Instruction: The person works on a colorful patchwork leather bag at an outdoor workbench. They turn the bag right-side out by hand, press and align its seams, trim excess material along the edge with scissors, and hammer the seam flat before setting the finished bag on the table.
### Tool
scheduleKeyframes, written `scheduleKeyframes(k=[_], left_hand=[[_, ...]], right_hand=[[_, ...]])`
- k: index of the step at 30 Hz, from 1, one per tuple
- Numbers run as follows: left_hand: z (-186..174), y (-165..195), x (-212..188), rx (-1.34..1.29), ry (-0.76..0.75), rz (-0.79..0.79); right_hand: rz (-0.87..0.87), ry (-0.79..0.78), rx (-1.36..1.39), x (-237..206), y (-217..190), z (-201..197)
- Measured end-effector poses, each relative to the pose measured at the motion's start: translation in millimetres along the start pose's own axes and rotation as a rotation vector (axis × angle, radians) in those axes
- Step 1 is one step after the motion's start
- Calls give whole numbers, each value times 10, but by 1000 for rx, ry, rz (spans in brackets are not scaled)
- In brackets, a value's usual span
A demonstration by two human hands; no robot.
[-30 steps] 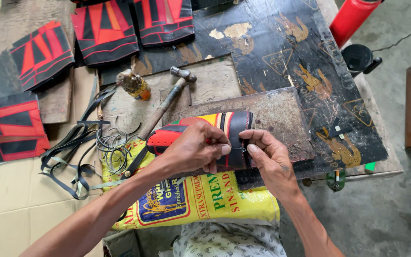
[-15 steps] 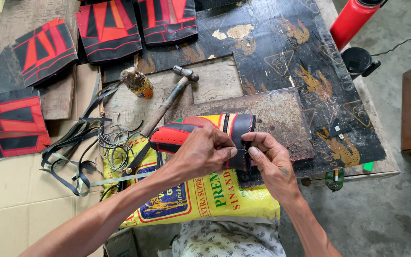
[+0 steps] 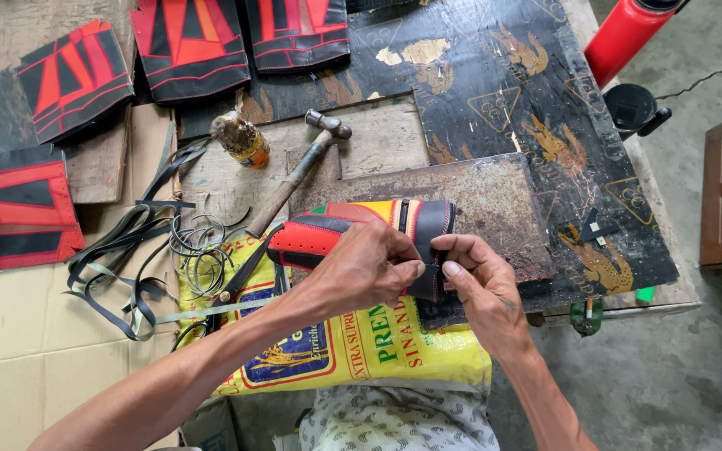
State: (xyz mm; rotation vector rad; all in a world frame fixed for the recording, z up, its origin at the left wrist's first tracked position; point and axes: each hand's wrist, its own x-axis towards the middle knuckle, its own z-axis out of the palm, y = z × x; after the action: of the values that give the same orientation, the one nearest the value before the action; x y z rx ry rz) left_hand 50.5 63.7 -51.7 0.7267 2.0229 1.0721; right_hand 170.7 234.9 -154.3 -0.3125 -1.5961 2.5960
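A rolled piece of stitched leather [image 3: 353, 227], red, black and yellow, lies across the front of the worn workbench [image 3: 495, 100]. My left hand [image 3: 365, 267] rests over its middle and pinches its black right end. My right hand [image 3: 482, 280] meets it there, thumb and forefinger pinching the same edge. A hammer [image 3: 298, 171] with a wooden handle lies just behind the roll. A small amber bottle [image 3: 242, 140] stands left of the hammer head.
Several flat red-and-black stitched panels [image 3: 190, 42] lie along the back and left. Black straps and wire rings [image 3: 198, 250] are heaped at the left. A yellow printed sack [image 3: 353, 342] hangs over the front edge. A red cylinder [image 3: 624, 38] and black cup [image 3: 633, 108] stand at the right.
Both hands stay pinching the roll's right end with only small finger shifts. The view has tilted slightly.
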Motion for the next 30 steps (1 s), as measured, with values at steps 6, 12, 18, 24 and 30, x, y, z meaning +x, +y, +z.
scheduleKeyframes(k=[6,12,18,24,30], left_hand=[[20,2,13,48,24,20],[36,5,23,60,19,-4],[-84,-61,-57,161,-13,75],[-439,-245,-280,219,100,-104],[-493,-348,-294,163,127,-90]], right_hand=[[-34,-13,-15,-28,5,-1],[-41,53,-213,-36,-30,69],[-82,40,-296,-12,-27,149],[-79,56,-317,109,-6,74],[-24,45,-275,131,40,-7]])
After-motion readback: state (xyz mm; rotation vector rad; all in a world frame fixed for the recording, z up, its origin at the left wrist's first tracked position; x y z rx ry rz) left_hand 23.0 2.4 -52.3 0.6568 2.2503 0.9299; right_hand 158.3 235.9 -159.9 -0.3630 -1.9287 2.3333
